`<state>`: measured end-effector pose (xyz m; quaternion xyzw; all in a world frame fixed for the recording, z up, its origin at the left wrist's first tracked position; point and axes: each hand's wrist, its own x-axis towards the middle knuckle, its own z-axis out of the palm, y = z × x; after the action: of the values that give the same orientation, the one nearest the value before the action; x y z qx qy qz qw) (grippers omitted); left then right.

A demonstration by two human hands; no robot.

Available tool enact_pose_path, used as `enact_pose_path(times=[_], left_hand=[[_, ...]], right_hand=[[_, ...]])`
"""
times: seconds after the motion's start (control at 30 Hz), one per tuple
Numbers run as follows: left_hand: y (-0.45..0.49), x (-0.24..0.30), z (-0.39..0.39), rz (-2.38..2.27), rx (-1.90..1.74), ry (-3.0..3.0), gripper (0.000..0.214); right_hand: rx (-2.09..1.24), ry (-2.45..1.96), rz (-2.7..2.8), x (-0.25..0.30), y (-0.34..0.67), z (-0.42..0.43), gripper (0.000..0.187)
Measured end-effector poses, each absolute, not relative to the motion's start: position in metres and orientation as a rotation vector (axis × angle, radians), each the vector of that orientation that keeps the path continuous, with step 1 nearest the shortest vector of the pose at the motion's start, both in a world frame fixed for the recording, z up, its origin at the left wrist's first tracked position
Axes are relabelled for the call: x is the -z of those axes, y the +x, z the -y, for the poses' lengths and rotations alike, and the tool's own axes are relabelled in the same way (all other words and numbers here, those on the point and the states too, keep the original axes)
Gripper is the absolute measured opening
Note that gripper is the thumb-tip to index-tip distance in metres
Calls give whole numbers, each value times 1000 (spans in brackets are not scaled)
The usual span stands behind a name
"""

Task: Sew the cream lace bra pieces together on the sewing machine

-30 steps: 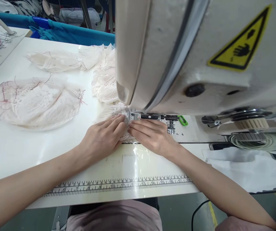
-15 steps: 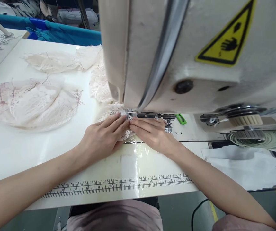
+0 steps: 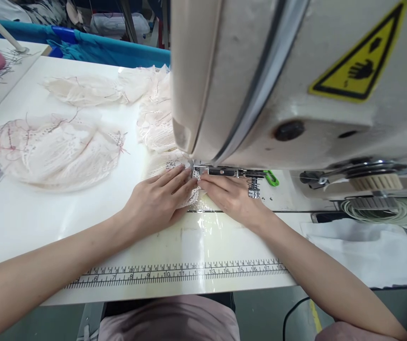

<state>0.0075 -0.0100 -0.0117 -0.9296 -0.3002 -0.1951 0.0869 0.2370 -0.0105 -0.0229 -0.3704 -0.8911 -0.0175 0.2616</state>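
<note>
A cream sewing machine head (image 3: 277, 80) fills the upper right and hides the needle area. My left hand (image 3: 157, 201) lies flat, fingers stretched out, on a piece of white lace (image 3: 169, 166) just left of the presser foot (image 3: 217, 172). My right hand (image 3: 230, 196) rests flat beside it, fingertips pressing the lace edge right under the foot. The fingertips of both hands nearly touch. Neither hand grips anything; both press the lace onto the white table (image 3: 29, 213).
Several lace pieces with loose red threads lie to the left (image 3: 54, 151) and at the back (image 3: 82, 90). A printed ruler (image 3: 175, 273) runs along the table's front edge. A green clip (image 3: 270, 178), white cloth (image 3: 363, 251) and a tape roll (image 3: 384, 208) sit at right.
Both hands have crept forward a little toward the presser foot, pushing the lace further under it. The camera shifted slightly.
</note>
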Motion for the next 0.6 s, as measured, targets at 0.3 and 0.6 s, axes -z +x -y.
enact_pose_path(times=[0.3, 0.6], left_hand=[[9, 11, 6, 910, 575, -2795, 38], [9, 11, 8, 725, 686, -2770, 21]], right_hand=[[84, -998, 2391, 33, 242, 8, 26], [304, -1016, 2515, 24, 236, 14, 38]])
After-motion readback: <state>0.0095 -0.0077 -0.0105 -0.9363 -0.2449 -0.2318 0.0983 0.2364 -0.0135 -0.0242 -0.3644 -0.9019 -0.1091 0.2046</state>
